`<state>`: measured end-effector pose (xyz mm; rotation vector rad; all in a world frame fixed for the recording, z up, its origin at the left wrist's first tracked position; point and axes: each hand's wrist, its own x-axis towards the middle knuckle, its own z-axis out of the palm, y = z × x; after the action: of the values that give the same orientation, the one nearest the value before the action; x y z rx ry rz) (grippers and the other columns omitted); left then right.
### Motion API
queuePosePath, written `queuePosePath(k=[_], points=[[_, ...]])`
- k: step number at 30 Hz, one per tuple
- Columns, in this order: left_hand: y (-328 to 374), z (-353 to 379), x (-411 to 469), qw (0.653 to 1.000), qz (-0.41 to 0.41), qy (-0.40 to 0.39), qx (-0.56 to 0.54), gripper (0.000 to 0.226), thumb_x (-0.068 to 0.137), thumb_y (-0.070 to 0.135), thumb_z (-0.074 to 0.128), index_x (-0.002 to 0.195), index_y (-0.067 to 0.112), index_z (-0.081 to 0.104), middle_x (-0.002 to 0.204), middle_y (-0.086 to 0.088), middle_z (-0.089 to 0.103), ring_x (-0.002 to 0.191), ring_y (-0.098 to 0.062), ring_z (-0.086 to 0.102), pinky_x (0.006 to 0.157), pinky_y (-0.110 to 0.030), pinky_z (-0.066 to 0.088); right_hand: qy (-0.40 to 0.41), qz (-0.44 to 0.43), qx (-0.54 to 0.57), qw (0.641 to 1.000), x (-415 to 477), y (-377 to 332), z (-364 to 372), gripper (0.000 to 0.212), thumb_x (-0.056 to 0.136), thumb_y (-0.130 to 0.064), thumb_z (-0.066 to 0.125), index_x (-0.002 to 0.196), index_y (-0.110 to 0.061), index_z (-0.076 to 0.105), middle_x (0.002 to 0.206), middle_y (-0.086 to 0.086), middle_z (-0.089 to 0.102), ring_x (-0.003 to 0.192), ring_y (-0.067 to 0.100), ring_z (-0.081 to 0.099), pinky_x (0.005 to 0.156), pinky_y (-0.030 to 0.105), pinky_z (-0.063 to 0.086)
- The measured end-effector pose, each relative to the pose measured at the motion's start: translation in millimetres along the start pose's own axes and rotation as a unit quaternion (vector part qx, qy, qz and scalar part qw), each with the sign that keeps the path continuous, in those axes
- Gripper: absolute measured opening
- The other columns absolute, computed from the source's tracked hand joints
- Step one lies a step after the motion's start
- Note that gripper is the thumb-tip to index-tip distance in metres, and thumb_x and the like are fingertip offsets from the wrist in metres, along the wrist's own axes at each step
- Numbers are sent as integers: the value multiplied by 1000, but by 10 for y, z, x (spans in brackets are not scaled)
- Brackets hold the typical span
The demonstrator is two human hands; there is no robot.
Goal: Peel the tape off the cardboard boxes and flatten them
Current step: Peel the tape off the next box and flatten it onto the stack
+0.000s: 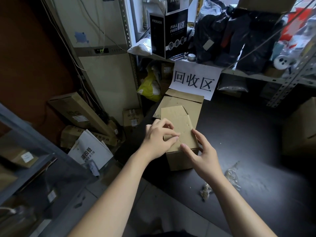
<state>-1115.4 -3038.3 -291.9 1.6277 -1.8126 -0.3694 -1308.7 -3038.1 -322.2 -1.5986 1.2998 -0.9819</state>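
pinches with the left hand at the top face of the cardboard box, thumb and forefinger tips closed together near the middle, the other fingers curled; cannot tell whether tape lies between the tips. grips the same box with the right hand, thumb pressed flat on the top by the near edge at 6 o'clock, fingers bent round the corner at 4 o'clock. stands upright, top closed, near the 9 o'clock edge of the dark tabletop. just behind at 12 o'clock, a larger cardboard box with one flap raised; cannot tell if touching. farther at 12 o'clock, a paper sign with three large black characters, hanging from the edge of the shelf. on that shelf, a black mask box and dark bags. at 5 o'clock of the small box, well apart from it, crumpled tape scraps on the tabletop. off the tabletop at 9 o'clock, down on the floor, a white carton, and past it at 10 o'clock a long carton, leaning. at 11 o'clock, a yellow bag.
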Motion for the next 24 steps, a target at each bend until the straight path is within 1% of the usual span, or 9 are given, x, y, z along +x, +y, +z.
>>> queuePosePath(k=[5,8,12,17,18,19,21,22,24], points=[[-19,15,-12,999,33,8,1,4,86,30,80,89,32,80,105,12,59,107,-7,49,94,-33,27,-6,-5,-8,1000,-24,-6,-14,69,88,-39,80,149,-26,50,145,-15,57,130,1,55,109,35,49],[-35,42,-51,999,30,18,2,9,87,31,78,95,34,80,110,12,57,111,-8,48,96,-33,25,-13,-5,-10,1000,-43,-16,-28,69,89,-38,79,150,-26,49,146,-16,56,130,0,54,109,31,48],[-25,90,-110,1000,26,10,6,15,90,37,72,103,38,80,119,11,54,119,-8,44,99,-30,22,-19,-9,-12,1000,-51,-1,-50,64,91,-36,77,149,-27,51,146,-16,56,133,0,52,112,33,46],[-2,129,-185,999,25,23,5,16,90,35,74,105,34,80,123,9,53,122,-11,45,101,-36,27,-20,-25,-22,999,-49,47,-61,52,95,-33,73,144,-30,57,152,-11,52,144,0,41,119,35,38],[-3,142,-217,999,23,39,7,19,88,36,75,106,32,80,124,8,53,122,-11,46,101,-38,29,-18,-23,-25,999,-47,50,-69,50,96,-32,71,144,-30,57,153,-9,51,145,1,39,120,30,36],[-4,156,-259,998,17,58,9,24,86,39,75,109,30,79,125,7,53,123,-12,47,101,-39,32,-19,-19,-35,999,-41,48,-82,49,98,-31,69,145,-31,56,155,-7,49,145,1,38,118,19,33],[5,199,-376,996,-9,90,3,41,82,47,74,117,26,75,128,8,52,124,-11,49,101,-38,36,-35,-9,-56,998,-30,26,-110,48,101,-30,65,147,-32,54,156,-8,43,141,-3,36,106,-1,25],[17,232,-443,995,-26,97,-7,49,79,51,74,120,25,73,129,8,52,124,-10,50,101,-37,37,-44,-4,-57,997,-27,16,-119,47,102,-27,63,148,-32,54,155,-8,41,138,-5,36,104,-2,26],[54,308,-560,994,-55,93,-32,62,75,58,72,127,24,69,133,7,52,124,-8,51,102,-38,40,-54,2,-46,997,-24,-11,-121,43,103,-20,60,145,-30,56,154,-7,39,135,-5,39,110,8,33]])
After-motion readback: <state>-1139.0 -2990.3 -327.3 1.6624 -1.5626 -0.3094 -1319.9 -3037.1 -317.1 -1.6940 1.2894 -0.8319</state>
